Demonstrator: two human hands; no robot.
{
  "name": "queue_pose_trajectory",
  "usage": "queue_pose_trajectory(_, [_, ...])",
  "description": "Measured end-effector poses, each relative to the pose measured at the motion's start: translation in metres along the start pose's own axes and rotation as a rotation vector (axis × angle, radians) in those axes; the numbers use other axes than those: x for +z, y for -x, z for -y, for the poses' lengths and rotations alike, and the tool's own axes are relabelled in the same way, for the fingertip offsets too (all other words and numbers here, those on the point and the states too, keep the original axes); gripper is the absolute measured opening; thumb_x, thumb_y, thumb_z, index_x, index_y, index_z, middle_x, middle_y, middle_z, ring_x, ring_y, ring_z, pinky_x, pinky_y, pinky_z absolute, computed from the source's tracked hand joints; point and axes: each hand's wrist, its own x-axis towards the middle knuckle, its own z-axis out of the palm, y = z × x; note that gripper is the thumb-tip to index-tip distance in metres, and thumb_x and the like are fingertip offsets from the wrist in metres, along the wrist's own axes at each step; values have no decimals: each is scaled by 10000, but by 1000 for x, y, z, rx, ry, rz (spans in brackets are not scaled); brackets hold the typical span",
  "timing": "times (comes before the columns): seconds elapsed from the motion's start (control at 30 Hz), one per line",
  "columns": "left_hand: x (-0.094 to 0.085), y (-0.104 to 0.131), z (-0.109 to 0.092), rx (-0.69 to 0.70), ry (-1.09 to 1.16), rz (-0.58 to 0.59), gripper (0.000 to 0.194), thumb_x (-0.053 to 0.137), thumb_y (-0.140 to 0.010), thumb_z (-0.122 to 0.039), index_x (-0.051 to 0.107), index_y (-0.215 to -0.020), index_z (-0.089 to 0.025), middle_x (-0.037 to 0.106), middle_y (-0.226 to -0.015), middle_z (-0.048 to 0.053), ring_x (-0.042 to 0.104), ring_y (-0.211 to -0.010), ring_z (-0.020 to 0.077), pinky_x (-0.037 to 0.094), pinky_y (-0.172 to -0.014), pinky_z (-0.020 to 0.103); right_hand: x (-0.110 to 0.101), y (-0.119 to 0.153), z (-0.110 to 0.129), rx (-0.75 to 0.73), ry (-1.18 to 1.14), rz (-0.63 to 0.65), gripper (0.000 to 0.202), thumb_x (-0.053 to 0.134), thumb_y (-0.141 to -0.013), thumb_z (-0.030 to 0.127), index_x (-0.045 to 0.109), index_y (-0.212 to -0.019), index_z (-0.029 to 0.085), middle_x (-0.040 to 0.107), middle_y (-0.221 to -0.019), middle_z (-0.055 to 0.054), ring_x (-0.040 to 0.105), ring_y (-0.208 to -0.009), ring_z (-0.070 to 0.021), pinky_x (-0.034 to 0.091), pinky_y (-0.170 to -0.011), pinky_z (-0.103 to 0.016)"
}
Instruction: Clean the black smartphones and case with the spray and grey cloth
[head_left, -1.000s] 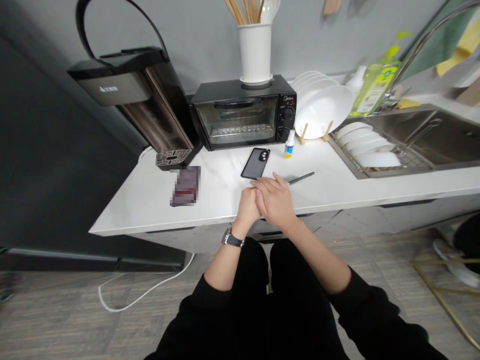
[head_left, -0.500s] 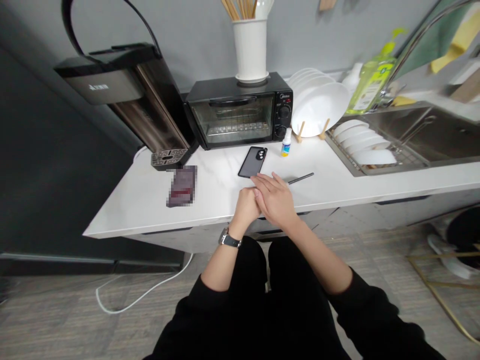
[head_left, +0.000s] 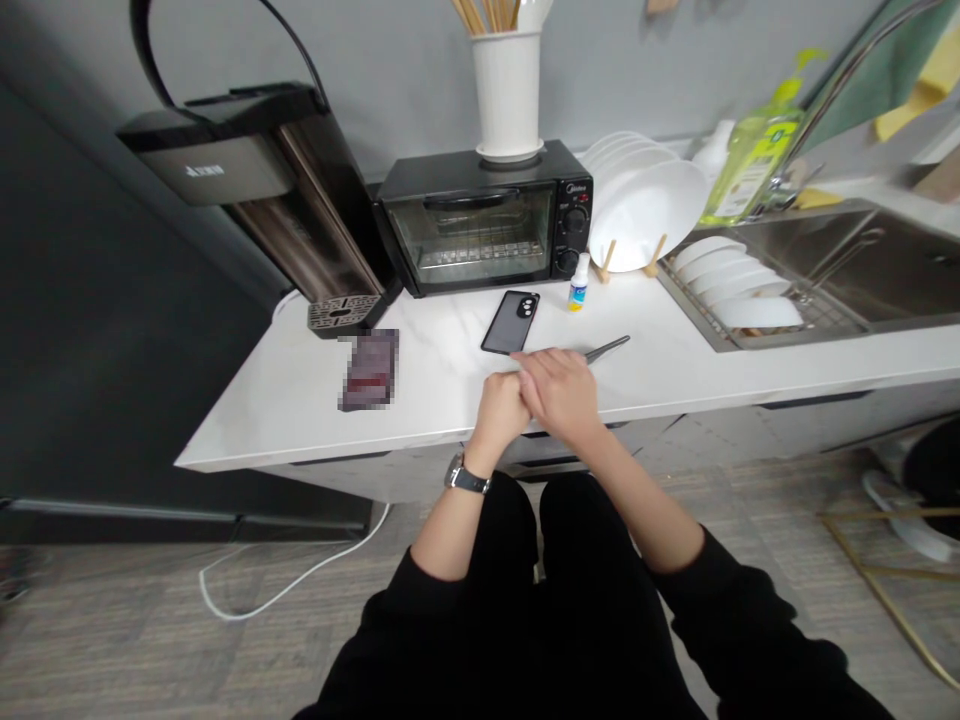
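My left hand [head_left: 501, 405], with a watch on the wrist, is closed near the counter's front edge. My right hand [head_left: 564, 396] lies against and partly over it, fingers together and bent. A slim dark stick [head_left: 609, 348] juts out beyond my right hand, its near end hidden behind the fingers; I cannot tell whether it is held or lies on the counter. A phone-shaped case [head_left: 511, 322] with camera openings lies just behind the fingertips. A small white bottle [head_left: 578, 284] with a blue and yellow label stands to its right.
A blurred-out dark item [head_left: 370, 370] lies left on the white counter [head_left: 270, 425]. Behind stand a tall dispenser [head_left: 300, 200], a toaster oven [head_left: 480, 235] bearing a white utensil holder [head_left: 508, 90], and racked plates [head_left: 646, 215]. Bowls [head_left: 739, 285] sit by the sink [head_left: 862, 230].
My right fingers, stretched out flat before, are now bent and cover more of the stick's near end. The stick is angled a little more steeply. The whole view has shifted slightly.
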Motion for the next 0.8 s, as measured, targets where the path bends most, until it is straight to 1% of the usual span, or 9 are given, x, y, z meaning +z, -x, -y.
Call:
queue_pose_trajectory(0.1, [0, 2, -3, 19, 124, -56, 179, 699, -979, -238, 849, -1062, -189, 809, -797, 42, 714, -687, 167, 487, -669, 239, -6, -2, -43, 261, 47, -128, 448, 369, -1083, 305, 762, -896, 201, 735, -926, -109, 604, -949, -283, 399, -883, -441])
queue_pose_trajectory(0.2, [1, 4, -5, 30, 183, -87, 241, 721, -985, -330, 830, -1175, -228, 824, -846, 24, 744, -743, 167, 523, -719, 235, -4, -4, -77, 545, -110, -278, 469, 337, -1064, 332, 714, -808, 218, 700, -907, -91, 607, -872, -249, 421, -818, -399])
queue_pose_trajectory(0.37, [1, 6, -7, 48, 182, -87, 255, 701, -1000, -328, 820, -1200, -224, 838, -903, 44, 765, -792, 183, 562, -777, 255, 14, -11, -69, 717, -354, -562, 402, 288, -1052, 351, 659, -983, 215, 651, -943, -81, 621, -943, -244, 483, -870, -389])
queue_pose_trajectory(0.43, [0, 7, -8, 47, 182, -92, 264, 686, -1009, -323, 807, -1224, -229, 844, -984, 54, 767, -812, 183, 566, -789, 259, 17, -13, -55, 658, -262, -564, 423, 294, -1073, 363, 679, -977, 217, 641, -1053, -127, 603, -1085, -273, 481, -976, -442])
queue_pose_trajectory(0.5, [1, 7, -8, 32, 161, -100, 252, 662, -1016, -279, 797, -1222, -226, 841, -1024, 59, 763, -810, 181, 559, -779, 259, 16, -12, -37, 492, -156, -444, 436, 318, -1091, 355, 708, -943, 227, 649, -1148, -143, 562, -1229, -299, 390, -1140, -527])
queue_pose_trajectory(0.6, [5, 5, -4, -6, 23, -89, 185, 634, -960, -125, 815, -978, -157, 813, -846, 78, 737, -729, 194, 528, -717, 265, 10, -7, -8, 167, -145, -199, 424, 321, -1106, 298, 731, -1011, 251, 723, -1137, -78, 583, -1260, -270, 161, -1292, -583])
queue_pose_trajectory(0.63, [6, 5, -2, -18, -23, -85, 185, 630, -927, -82, 799, -876, -136, 792, -787, 90, 727, -707, 203, 518, -698, 272, 8, -4, 0, 70, -165, -127, 404, 329, -1107, 291, 730, -1079, 253, 741, -1135, -60, 604, -1231, -253, 143, -1304, -564])
queue_pose_trajectory(0.73, [5, 7, 1, -31, -65, -88, 180, 642, -877, -47, 762, -763, -119, 774, -754, 113, 726, -700, 221, 513, -680, 285, 1, 1, 1, -142, -168, 37, 381, 373, -1102, 351, 687, -1282, 231, 746, -1224, -73, 622, -1154, -248, 305, -1226, -486])
queue_pose_trajectory(0.8, [-1, 11, -2, -8, -2, -133, 159, 644, -924, -100, 796, -896, -141, 807, -846, 100, 754, -771, 219, 541, -741, 283, -5, 0, -15, -108, -105, 21, 417, 375, -1099, 403, 670, -1321, 209, 744, -1198, -100, 610, -1106, -278, 394, -1100, -475])
